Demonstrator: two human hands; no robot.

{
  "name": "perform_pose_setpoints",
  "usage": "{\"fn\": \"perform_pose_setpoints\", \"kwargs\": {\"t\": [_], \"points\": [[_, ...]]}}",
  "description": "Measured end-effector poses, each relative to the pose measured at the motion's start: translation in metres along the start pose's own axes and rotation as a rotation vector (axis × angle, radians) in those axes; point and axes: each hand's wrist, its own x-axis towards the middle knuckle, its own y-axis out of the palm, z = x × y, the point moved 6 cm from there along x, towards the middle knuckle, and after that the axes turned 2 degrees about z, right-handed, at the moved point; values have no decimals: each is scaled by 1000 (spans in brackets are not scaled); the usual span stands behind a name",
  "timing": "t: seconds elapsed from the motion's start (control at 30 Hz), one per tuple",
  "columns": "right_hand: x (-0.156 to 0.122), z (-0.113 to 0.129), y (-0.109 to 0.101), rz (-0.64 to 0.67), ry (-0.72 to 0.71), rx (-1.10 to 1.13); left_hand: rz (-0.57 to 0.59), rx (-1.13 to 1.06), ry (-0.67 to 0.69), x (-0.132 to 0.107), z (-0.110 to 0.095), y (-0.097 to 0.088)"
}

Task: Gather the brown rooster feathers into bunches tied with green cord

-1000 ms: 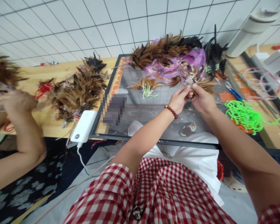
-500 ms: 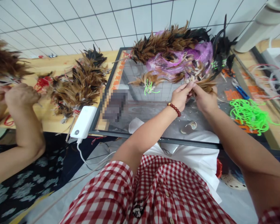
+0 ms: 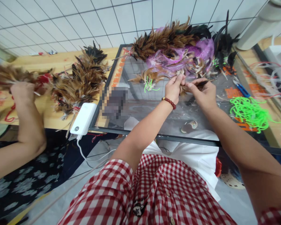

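Observation:
My left hand (image 3: 174,88), with a red bead bracelet at the wrist, is closed in a pinch on the quill ends of a small bunch of brown feathers (image 3: 183,89). My right hand (image 3: 202,93) is closed on the same bunch from the right, with dark feather tips showing above its fingers. Both hands hover over a glass-topped frame (image 3: 140,109). Just behind them lies a purple plastic bag (image 3: 196,53) amid a heap of brown and black feathers (image 3: 164,42). A small tied feather bundle with green string (image 3: 148,80) lies to the left of my hands.
Green cord (image 3: 250,112) and blue snips (image 3: 243,90) lie at the right. A white power bank (image 3: 83,118) rests on the wooden table edge beside another feather pile (image 3: 81,84). A co-worker's hand (image 3: 22,92) at the left holds feathers. A small tape roll (image 3: 189,126) sits near me.
My hands have moved a little left and toward me with the feather bunch. The co-worker's hand has risen and the feathers it holds have spread out sideways.

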Motion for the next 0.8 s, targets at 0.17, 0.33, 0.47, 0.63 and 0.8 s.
{"fn": "perform_pose_setpoints", "kwargs": {"t": [0.17, 0.33, 0.47, 0.63, 0.8], "points": [[-1, 29, -10, -42, -336, -265, 148, 218, -64, -7, 12, 11], [9, 12, -12, -6, -78, 74, 256, 260, -104, -17, 18, 22], [13, -4, -7, 43, 152, 377, 303, 261, -156, -21, 16, 24], [14, -10, -3, 109, 240, 476, 324, 252, -176, -24, 14, 25], [15, -15, -6, 53, 250, 483, 297, 260, -186, -22, 16, 24]]}}
